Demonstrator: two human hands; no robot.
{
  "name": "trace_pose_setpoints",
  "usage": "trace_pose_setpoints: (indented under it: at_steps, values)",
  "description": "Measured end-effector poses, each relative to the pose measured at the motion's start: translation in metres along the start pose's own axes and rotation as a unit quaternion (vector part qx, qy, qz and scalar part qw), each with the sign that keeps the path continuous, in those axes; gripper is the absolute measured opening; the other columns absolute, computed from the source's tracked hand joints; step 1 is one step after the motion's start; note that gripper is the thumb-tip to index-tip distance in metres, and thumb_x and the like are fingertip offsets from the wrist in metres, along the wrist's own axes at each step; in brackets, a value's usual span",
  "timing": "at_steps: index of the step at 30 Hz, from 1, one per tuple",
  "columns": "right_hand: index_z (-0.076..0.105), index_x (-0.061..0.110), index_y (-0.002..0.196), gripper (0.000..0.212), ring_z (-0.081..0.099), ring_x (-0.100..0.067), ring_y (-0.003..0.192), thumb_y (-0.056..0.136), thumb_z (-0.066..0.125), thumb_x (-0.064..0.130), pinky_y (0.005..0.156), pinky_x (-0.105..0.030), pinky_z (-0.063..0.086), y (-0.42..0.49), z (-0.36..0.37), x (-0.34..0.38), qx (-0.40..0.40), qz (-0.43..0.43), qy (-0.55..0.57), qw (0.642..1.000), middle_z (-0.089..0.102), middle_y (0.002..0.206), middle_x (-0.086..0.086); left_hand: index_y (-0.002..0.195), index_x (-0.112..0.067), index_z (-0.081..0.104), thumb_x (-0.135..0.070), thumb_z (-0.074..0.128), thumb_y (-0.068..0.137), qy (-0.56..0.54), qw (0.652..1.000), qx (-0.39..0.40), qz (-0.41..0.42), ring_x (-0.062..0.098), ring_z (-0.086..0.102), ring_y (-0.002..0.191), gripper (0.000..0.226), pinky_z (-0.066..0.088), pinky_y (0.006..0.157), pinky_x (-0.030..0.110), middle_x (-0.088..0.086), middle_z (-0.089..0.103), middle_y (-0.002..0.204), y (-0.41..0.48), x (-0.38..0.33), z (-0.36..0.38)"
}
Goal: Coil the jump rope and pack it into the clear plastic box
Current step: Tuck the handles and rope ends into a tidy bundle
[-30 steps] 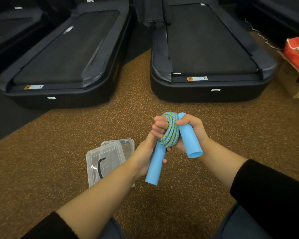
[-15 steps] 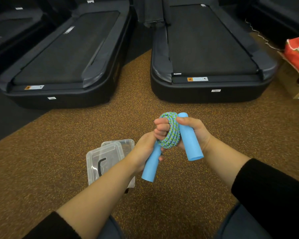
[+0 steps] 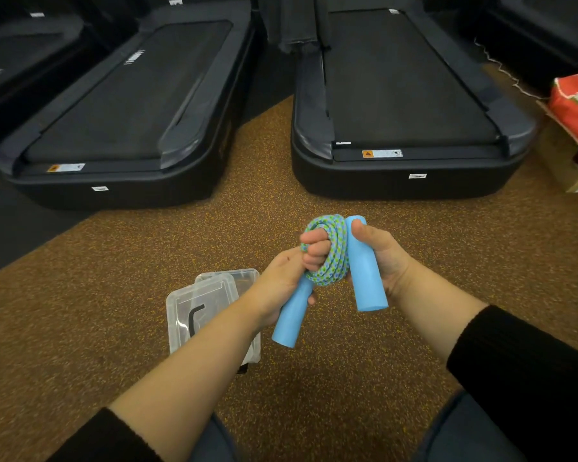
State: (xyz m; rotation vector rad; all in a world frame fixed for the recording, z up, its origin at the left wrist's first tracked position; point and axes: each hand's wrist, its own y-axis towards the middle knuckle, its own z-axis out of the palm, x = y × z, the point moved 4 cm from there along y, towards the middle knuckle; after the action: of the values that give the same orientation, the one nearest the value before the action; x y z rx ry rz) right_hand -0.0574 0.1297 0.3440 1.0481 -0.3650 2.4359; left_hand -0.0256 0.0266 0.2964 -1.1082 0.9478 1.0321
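Note:
The jump rope's blue-green cord point(image 3: 331, 255) is wound into a tight coil held above the floor between my hands. My left hand point(image 3: 289, 278) grips one light-blue foam handle point(image 3: 291, 316), which points down and toward me, and its fingers curl through the coil. My right hand point(image 3: 382, 253) holds the other blue handle point(image 3: 366, 271) almost upright beside the coil. The clear plastic box point(image 3: 247, 276) lies on the floor under my left forearm, with its clear lid point(image 3: 194, 305) leaning over it; a black L-shaped piece shows through the lid.
Two black treadmill decks point(image 3: 121, 105) point(image 3: 404, 95) lie side by side on the floor ahead. A red bag point(image 3: 574, 101) sits on a cardboard box point(image 3: 571, 161) at the far right. The floor is brown speckled rubber point(image 3: 347, 378).
The left handle has swung slightly so its free end points more toward me. Both hands keep the same grip on the coil.

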Motion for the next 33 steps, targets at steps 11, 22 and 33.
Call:
trace_pose_setpoints:
  at_steps: [11,22,33]
  values:
    - [0.077,0.006,0.082,0.051,0.072,-0.017,0.074,0.043,0.087,0.038,0.075,-0.028,0.057,-0.001,0.000,-0.008,-0.014,0.026,-0.006,1.000,0.075,0.073,-0.007,0.079,-0.017,0.057,-0.031,0.049,0.089,-0.020,1.000,0.015,-0.002,0.004,0.045,0.040,0.020,0.041,0.034,0.016,-0.008,0.050,0.054,-0.007,0.001,-0.001]
    - [0.063,-0.002,0.084,0.040,0.066,-0.015,0.052,0.068,0.061,0.035,0.060,-0.025,0.057,-0.002,0.017,0.003,-0.160,0.056,-0.057,0.984,0.068,0.057,-0.006,0.097,-0.003,0.050,-0.028,0.045,0.084,0.061,0.996,-0.019,0.058,0.003,0.046,0.035,0.028,0.040,0.033,0.015,0.000,0.044,0.058,-0.007,-0.017,0.000]
    - [0.071,0.003,0.061,0.015,0.065,-0.015,0.051,0.068,0.066,0.015,0.058,-0.025,0.056,-0.006,0.020,0.010,-0.152,0.057,-0.151,0.975,0.066,0.054,-0.008,0.069,-0.016,0.043,-0.013,0.035,0.099,0.098,0.993,0.005,0.070,0.001,0.045,0.040,0.031,0.043,0.038,0.017,-0.007,0.042,0.053,-0.014,-0.030,0.006]
